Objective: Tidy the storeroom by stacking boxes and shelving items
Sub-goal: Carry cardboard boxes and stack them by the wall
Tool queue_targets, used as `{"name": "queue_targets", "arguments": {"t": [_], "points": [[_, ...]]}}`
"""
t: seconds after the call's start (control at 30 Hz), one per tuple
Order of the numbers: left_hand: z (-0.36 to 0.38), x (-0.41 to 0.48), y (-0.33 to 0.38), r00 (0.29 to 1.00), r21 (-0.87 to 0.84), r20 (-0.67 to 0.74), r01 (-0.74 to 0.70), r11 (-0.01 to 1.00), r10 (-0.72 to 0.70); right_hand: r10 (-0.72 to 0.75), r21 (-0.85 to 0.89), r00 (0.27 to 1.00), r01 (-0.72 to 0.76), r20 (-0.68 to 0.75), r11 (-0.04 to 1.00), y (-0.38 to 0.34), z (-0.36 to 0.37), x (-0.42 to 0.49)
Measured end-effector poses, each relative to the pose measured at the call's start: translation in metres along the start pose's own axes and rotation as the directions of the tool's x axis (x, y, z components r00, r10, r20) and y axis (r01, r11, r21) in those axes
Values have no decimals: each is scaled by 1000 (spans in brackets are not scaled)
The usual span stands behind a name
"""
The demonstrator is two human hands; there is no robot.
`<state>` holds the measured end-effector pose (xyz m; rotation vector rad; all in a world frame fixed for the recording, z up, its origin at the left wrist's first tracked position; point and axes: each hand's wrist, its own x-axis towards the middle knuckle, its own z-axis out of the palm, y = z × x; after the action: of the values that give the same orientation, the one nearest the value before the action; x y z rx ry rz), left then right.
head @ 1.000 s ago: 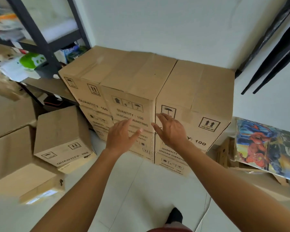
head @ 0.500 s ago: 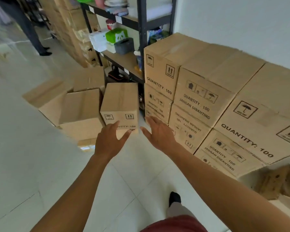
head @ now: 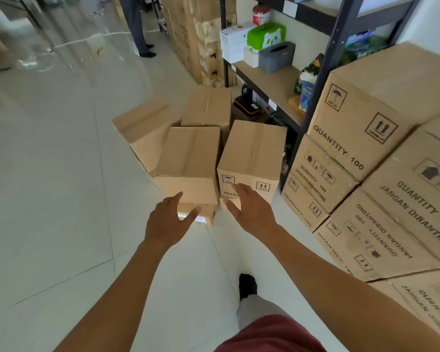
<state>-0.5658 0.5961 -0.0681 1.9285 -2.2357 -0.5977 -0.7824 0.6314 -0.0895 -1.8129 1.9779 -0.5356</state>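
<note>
Left hand (head: pixel 168 222) stretched out ahead, fingers (head: pixel 173 201) straight and spread, thumb wide, nothing in it; right hand (head: pixel 250 212) alongside, fingers (head: pixel 239 191) likewise loose and apart, nothing held there either; fingertips of the right over the printed front of the nearest loose box (head: pixel 252 153), contact or no contact impossible to call from here; left hand just above a small flat carton (head: pixel 208 215) poking out low on the floor (head: pixel 61 212).

Nearest loose box upright on the white tiles, just beside the foot of the black shelf rack (head: pixel 323 72); second box (head: pixel 188 158) pressed against its left side; third box (head: pixel 142 130) further left; fourth box (head: pixel 206 107) behind them.

Off to the right, stacked boxes (head: pixel 361 128) several high, marked QUANTITY: 100 and JANGAN DIBANTING.

On the rack's shelf, a green container (head: pixel 266 34), a grey container (head: pixel 276 57) and a white box (head: pixel 233 41), all close together.

Down low, a foot in a black sock (head: pixel 247 285); far up the aisle, another person's legs (head: pixel 135 26).
</note>
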Motion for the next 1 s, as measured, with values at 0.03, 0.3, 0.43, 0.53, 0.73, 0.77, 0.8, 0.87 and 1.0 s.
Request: {"name": "queue_targets", "arguments": {"t": [0.03, 0.3, 0.43, 0.53, 0.73, 0.77, 0.8, 0.87, 1.0], "points": [[-3, 17, -1, 1000, 6, 9, 13, 1000, -13, 4, 8, 1000, -4, 12, 1000, 1, 2, 17], [-26, 134, -25, 988, -8, 22, 153, 988, -152, -18, -17, 996, 19, 91, 1000, 1, 14, 148], [-34, 185, -47, 982, -7, 39, 187, 982, -187, -23, -18, 994, 25, 108, 1000, -8, 26, 209], [-37, 231, -72, 982, 10, 76, 173, 985, -173, 7, -12, 994, -5, 113, 1000, -18, 43, 253], [-38, 330, -139, 980, -19, 157, 125, 992, -121, 166, -21, 981, -164, 104, 986, -41, 87, 325], [-39, 346, -149, 977, -10, 180, 113, 994, -110, 203, -22, 973, -202, 105, 979, -46, 94, 336], [-38, 360, -159, 974, 8, 204, 93, 996, -93, 238, -16, 965, -238, 106, 971, -50, 101, 346], [-36, 387, -178, 966, 58, 254, 35, 998, -49, 293, 1, 949, -295, 119, 955, -55, 115, 365], [-23, 432, -206, 941, 103, 337, 11, 995, -46, 383, -15, 909, -386, 165, 922, -46, 144, 393]]}}
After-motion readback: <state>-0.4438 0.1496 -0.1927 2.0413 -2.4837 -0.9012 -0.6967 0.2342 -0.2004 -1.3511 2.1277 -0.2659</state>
